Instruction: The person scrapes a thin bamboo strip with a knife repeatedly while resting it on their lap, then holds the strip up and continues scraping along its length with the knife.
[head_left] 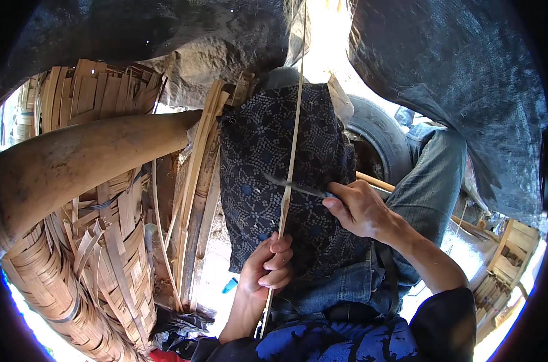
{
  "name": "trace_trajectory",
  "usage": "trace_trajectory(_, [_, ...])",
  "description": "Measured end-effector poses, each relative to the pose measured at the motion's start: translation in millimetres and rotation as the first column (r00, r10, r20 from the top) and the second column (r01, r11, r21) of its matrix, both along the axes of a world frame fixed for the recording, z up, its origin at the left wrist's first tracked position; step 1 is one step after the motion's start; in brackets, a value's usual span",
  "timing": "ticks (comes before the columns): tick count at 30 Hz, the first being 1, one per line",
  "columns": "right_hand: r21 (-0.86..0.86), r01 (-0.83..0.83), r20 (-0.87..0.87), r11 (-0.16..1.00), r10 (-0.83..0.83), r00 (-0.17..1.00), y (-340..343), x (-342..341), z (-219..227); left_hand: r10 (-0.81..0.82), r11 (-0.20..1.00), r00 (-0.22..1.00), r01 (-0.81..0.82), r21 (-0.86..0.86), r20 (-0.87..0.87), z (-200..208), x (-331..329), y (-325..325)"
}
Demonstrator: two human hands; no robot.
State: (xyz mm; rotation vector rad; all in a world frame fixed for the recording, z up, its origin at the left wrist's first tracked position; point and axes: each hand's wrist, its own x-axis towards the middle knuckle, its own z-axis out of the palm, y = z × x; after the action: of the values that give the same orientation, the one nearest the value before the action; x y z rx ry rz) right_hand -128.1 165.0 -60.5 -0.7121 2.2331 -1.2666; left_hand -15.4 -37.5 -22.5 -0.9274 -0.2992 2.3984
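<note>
A long, thin, pale strip that looks like split bamboo [296, 130] runs lengthwise over my lap, from my waist toward the bright gap at the top. My left hand [268, 265] is closed round its near part, the fingers wrapped over it. In my right hand [360, 210] is a knife, its handle mostly hidden in the fist. The knife's blade [304, 189] points left and crosses the strip a little beyond my left hand, seemingly touching it. Under both lies a dark patterned cloth [256, 157] spread over my legs.
A thick bamboo pole [93, 163] slants in from the left, beside upright split bamboo pieces [195, 181]. Woven bamboo baskets or mats [99, 265] stand at left. Beyond my right knee is a tyre [382, 136]. Dark sheeting [455, 78] hangs above; a wooden crate [510, 256] stands at right.
</note>
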Motion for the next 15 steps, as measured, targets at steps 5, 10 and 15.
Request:
trace_trajectory(5, [0.008,0.031,0.052,0.999,-0.032,0.998,-0.3,2.4,-1.2,0.010,1.000,1.000,-0.010,0.009,-0.014,0.2,-0.3,1.1])
trace_trajectory(10, [0.165,-0.003,-0.021,0.986,0.007,1.000,-4.8,0.4,2.5,0.026,1.000,0.999,-0.026,-0.008,0.020,-0.2,-0.9,1.3])
trace_trajectory(15, [0.196,0.025,-0.044,0.980,-0.017,0.999,-9.0,2.8,3.9,0.073,0.997,0.996,-0.074,0.017,0.044,1.0,0.1,4.4])
